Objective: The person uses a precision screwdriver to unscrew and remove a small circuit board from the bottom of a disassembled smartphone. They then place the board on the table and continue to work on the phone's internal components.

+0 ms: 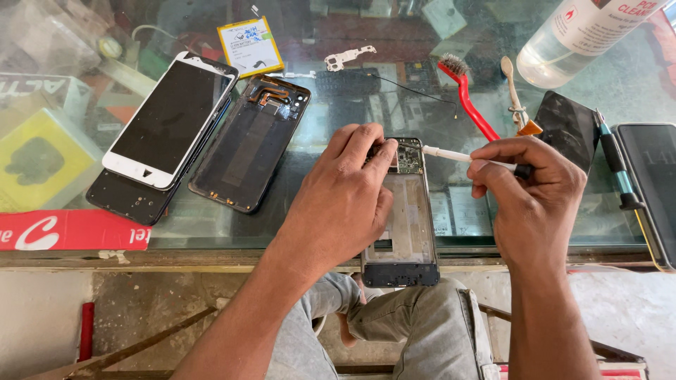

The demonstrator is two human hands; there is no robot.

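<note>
My left hand (pixel 345 200) rests on an opened phone frame (pixel 407 232) that lies over the front edge of a glass counter (pixel 324 137); its fingertips press near the circuit board at the frame's top. My right hand (pixel 531 200) grips a thin white tool (pixel 451 155) whose tip points left at that circuit board.
A white-fronted phone (pixel 169 119) lies on a dark phone at left, beside a black back cover (pixel 253 144) and a yellow-edged battery (pixel 250 46). A red brush (pixel 468 98), a clear bottle (pixel 584 39), a screwdriver (pixel 616 165) and dark phones (pixel 651 183) lie at right.
</note>
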